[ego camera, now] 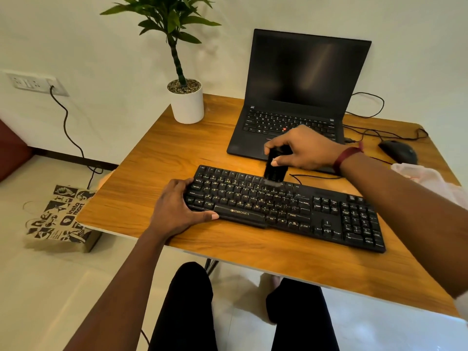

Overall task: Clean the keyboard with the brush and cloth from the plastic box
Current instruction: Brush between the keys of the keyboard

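Fingers (278, 141) of the right hand (306, 148) are curled round the black brush (275, 167), clamped on its body and holding it upright. Its grey bristles are down on the top rows of the keyboard (286, 211), about midway along the letter block. The left hand (174, 206) grips the keyboard's left end, fingers over the far edge and thumb along the near edge beside the space bar, pinning it to the surface (164, 153). The keyboard lies aslant in front of the laptop (293, 110). Brushing looks to be the step in hand, and probably not far along, since the bristles sit in the upper rows and the number pad is well apart from them. The next move, as I judge it, calls for short, light strokes along each row, working rightward towards the number pad with the left hand bracing. The cloth is not in view. A pale plastic thing (428, 178) at the right edge may be the box, but I cannot tell.
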